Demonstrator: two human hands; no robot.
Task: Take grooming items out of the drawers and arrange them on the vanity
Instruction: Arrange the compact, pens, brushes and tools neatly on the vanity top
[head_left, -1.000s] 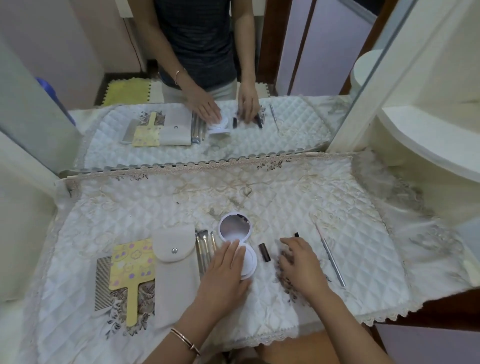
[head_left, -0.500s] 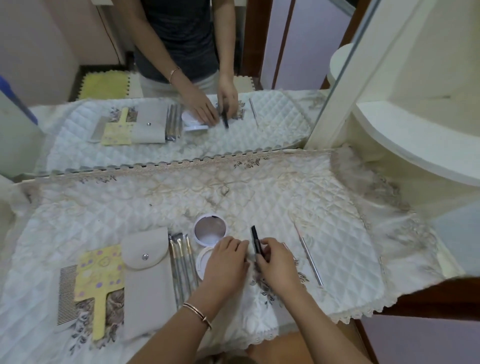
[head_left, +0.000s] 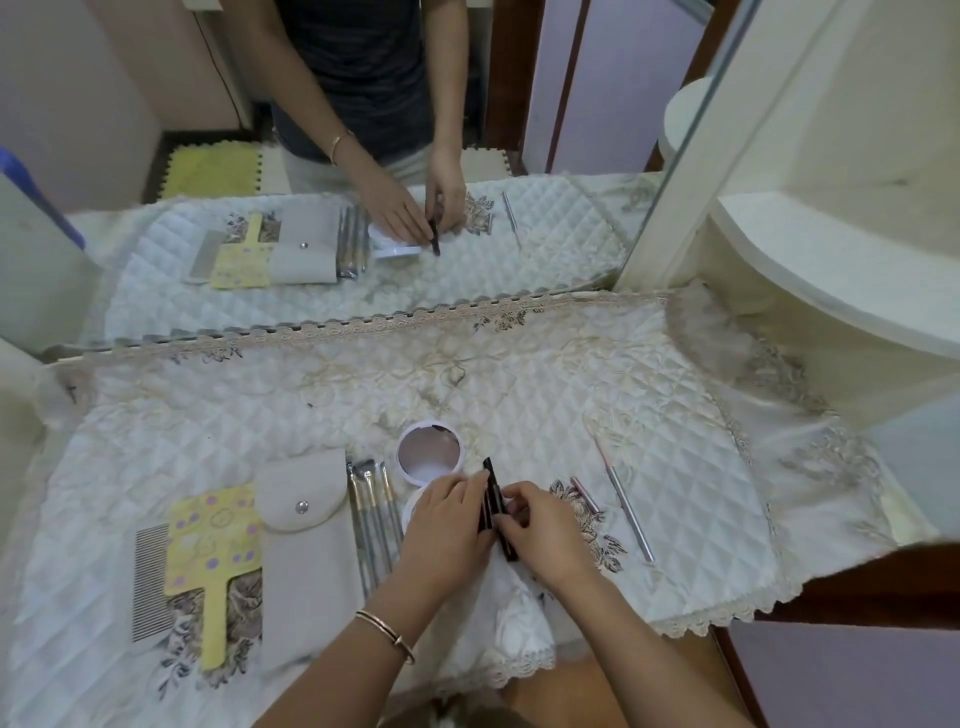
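Seven lots lie in a row along the near side of the quilted cloth, left to right:
- fine-toothed comb
- yellow hand mirror, touching the comb
- grey snap pouch
- set of slim brushes, just beside the pouch
- round compact, open, its lower half under the left hand
- short pink stick
- long metal tool, furthest right

Eighth lot: dark stick, held low over the cloth between compact and pink stick. The left hand pinches it near the far end and the right hand grips it nearer down. It looks to be in two pieces, perhaps cap and body, though I cannot tell for sure.

Judged progress: well along, with most items out and ordered. The dark stick wants setting down in the gap. No drawers are visible, so what remains inside is unknown.

Surroundings: wall mirror behind, curved shelf at right, bracelet on the left wrist.

Obstructions: the compact's raised lid sits just beside the working hands, and the cloth is bunched at the front edge beneath them.
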